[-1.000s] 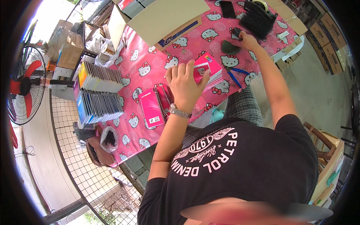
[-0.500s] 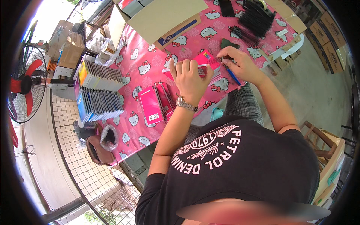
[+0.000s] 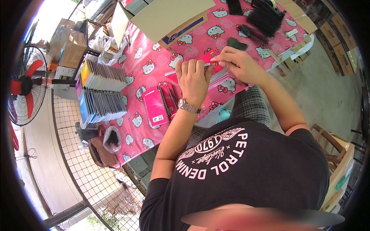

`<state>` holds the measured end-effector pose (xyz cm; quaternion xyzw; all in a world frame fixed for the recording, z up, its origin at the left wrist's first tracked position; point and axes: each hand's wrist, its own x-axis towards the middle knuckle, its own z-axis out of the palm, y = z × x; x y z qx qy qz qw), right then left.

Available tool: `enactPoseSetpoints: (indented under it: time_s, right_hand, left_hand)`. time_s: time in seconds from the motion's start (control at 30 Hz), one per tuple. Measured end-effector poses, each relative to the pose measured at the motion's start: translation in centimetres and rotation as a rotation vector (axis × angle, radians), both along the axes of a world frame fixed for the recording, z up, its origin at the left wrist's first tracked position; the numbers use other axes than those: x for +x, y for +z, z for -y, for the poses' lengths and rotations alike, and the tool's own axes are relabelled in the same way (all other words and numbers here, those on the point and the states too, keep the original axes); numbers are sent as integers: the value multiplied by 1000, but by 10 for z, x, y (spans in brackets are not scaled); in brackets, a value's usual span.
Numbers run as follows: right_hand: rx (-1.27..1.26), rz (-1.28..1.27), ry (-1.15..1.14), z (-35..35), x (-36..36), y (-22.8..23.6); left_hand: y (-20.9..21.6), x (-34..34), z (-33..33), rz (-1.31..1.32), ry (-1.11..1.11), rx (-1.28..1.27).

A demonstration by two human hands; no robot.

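My left hand (image 3: 194, 79), a watch on its wrist, is closed on a pink notebook (image 3: 220, 68), its thumb toward the right hand. My right hand (image 3: 241, 65) has thumb and fingers pinched together at the notebook's far edge. A dark spiral coil is in that pinch, almost wholly hidden by the fingers. Below the hands lie more pink covers and stacked page edges (image 3: 218, 81). Left of them, pink spiral-bound notebooks (image 3: 155, 107) rest on the tablecloth, partly overlapping.
Rows of bound notebooks (image 3: 102, 106) stand at the table's left. A large carton (image 3: 173, 23) sits at the back. Black coils (image 3: 264, 21) and a dark green piece (image 3: 237, 44) lie far right. A brown bag (image 3: 101, 151) is by the left edge, near a fan (image 3: 27, 85).
My right hand has moved left, closer to my left hand, and its pinch now covers the coil that showed between them. The blue pen-like thing under it is now hidden.
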<state>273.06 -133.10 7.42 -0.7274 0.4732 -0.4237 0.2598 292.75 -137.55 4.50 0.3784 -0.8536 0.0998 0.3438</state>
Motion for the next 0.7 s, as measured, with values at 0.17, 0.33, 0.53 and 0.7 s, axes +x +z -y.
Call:
enactPoseSetpoints:
  time_s: [0.17,0.33,0.53,0.7]
  right_hand:
    - [-36,-43,118,16,-10,2]
    - [47,1,180,20,-11,5]
    - [332,245,134,14,0,-3]
    - [-31,51,140,14,0,-14]
  left_hand:
    - [0,-1,4,-3,14,-39]
    - [8,2,3,35,16,59]
    - [9,6,5,35,-16,83]
    - [4,7,3,-16,-38,30]
